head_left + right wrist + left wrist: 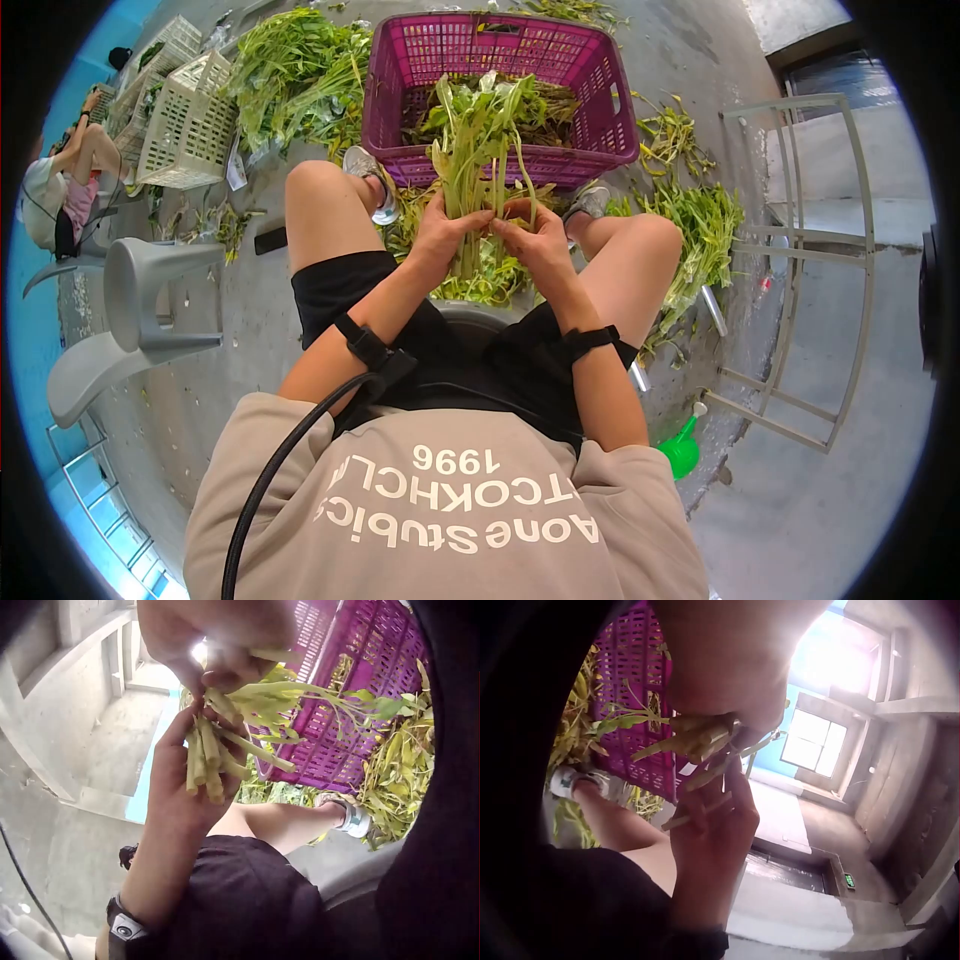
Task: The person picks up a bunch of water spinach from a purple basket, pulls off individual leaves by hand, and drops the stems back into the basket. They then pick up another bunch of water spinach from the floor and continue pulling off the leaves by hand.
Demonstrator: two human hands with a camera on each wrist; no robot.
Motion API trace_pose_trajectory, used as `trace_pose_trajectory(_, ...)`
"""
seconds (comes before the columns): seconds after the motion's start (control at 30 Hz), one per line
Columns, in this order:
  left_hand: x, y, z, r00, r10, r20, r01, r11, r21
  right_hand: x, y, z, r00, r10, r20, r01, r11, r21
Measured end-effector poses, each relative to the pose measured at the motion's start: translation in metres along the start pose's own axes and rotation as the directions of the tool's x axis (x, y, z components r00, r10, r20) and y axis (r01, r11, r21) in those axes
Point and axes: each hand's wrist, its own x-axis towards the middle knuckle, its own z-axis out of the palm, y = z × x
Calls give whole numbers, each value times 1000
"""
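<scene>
My left hand (436, 243) grips a bunch of pale green leafy vegetable stalks (462, 150). The leaves point away from my body, and the cut ends (206, 761) stick out below the fingers in the right wrist view. Close beside it, the right hand (541, 248) pinches a thin stalk (697, 812) between thumb and fingers. The fingertips of both hands meet near the lower part of the bunch. Just beyond them stands a purple plastic basket (600, 165) with trimmed greens inside.
Loose greens (705, 235) lie on the floor by the right leg, and a large heap (295, 70) at the back left. White crates (187, 130), a grey chair (140, 300), a metal frame (850, 280) and a green watering can (681, 452) stand around. Another person (65, 190) sits far left.
</scene>
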Motion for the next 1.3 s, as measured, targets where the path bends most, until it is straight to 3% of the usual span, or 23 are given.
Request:
trace_pose_trajectory(0.23, -1, 5, -1, 997, -27, 68, 21, 997, 79, 0, 0, -2, 1000, -9, 7, 8, 999, 45)
trace_pose_trajectory(0.37, 3, -3, -3, 997, 1, 79, -13, 989, 144, 4, 7, 0, 999, -14, -43, 13, 1000, -24)
trace_pose_trajectory(0.43, 5, -8, -2, 997, 62, 42, -68, 982, 175, 5, 11, -3, 997, -36, -69, 31, 997, -68)
trace_pose_trajectory(0.53, 10, -11, -9, 999, 52, -11, -47, 955, 293, 3, 4, -5, 990, -55, -130, 59, 998, 23)
trace_pose_trajectory(0.67, 4, -2, -4, 995, 48, -91, -25, 971, 239, 3, 1, -9, 998, -13, -68, 20, 994, 108)
trace_pose_trajectory(0.73, 7, -8, -10, 980, -8, -198, 23, 997, 75, 2, 3, -11, 999, 8, -42, -4, 995, 99)
trace_pose_trajectory(0.83, 6, 4, -11, 972, -8, -235, 3, 1000, -23, 3, 5, -11, 999, 26, 23, -27, 997, 69)
trace_pose_trajectory(0.9, 10, 9, -16, 975, -10, -222, 10, 1000, -2, 3, 3, -10, 999, 32, 41, -27, 993, -118)
trace_pose_trajectory(0.93, 11, 11, -17, 977, 38, -208, -41, 999, -7, 4, 7, -10, 999, 32, 43, -27, 992, -119)
trace_pose_trajectory(1.0, 17, 12, -21, 978, 97, -186, -104, 994, -29, 7, 14, -8, 983, -157, 93, 176, 954, -244)
trace_pose_trajectory(1.13, 17, 18, -21, 975, 137, -178, -143, 989, -22, 4, 16, -9, 986, -134, 102, 165, 888, -430)
trace_pose_trajectory(1.2, 11, 22, -12, 932, 155, -327, -140, 988, 69, 4, 19, -6, 981, -187, 58, 191, 856, -481)
trace_pose_trajectory(1.23, 14, 15, -20, 920, 179, -349, -147, 982, 116, 3, 13, -6, 935, -329, 133, 339, 717, -609)
trace_pose_trajectory(1.27, 24, 3, -37, 921, 194, -338, -154, 978, 144, 6, 21, -4, 918, -378, 125, 378, 732, -566)
trace_pose_trajectory(1.3, 39, -16, -61, 964, 111, -240, -113, 994, 5, 6, 23, -2, 915, -393, 92, 368, 720, -588)
